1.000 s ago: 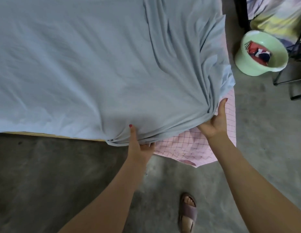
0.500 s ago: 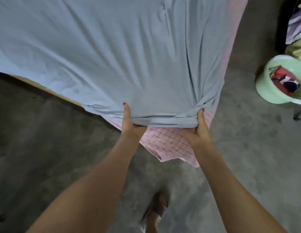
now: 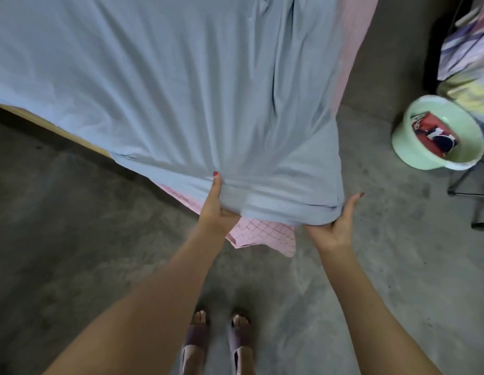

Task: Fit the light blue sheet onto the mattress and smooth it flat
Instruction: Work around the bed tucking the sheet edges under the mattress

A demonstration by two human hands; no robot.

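Observation:
The light blue sheet [image 3: 165,85] covers most of the mattress, with long wrinkles running toward the near corner. The mattress's pink checked cover [image 3: 262,234] shows under that corner and along the right side. My left hand [image 3: 215,209] grips the sheet's hem on the corner's left, thumb on top, fingers hidden beneath. My right hand [image 3: 335,226] holds the bunched hem at the corner's right end, thumb raised, fingers tucked under the fabric.
A mint green basin [image 3: 438,133] holding red and dark cloth stands on the concrete floor at right, beside a black metal stand [image 3: 468,185] and striped bedding [image 3: 468,50]. The wooden bed edge [image 3: 59,131] shows at left. My sandalled feet [image 3: 219,345] stand just below the corner.
The sheet's corner hem has been drawn further down over the pink mattress corner. My right hand slid out to the corner's right end, and I now face the corner squarely.

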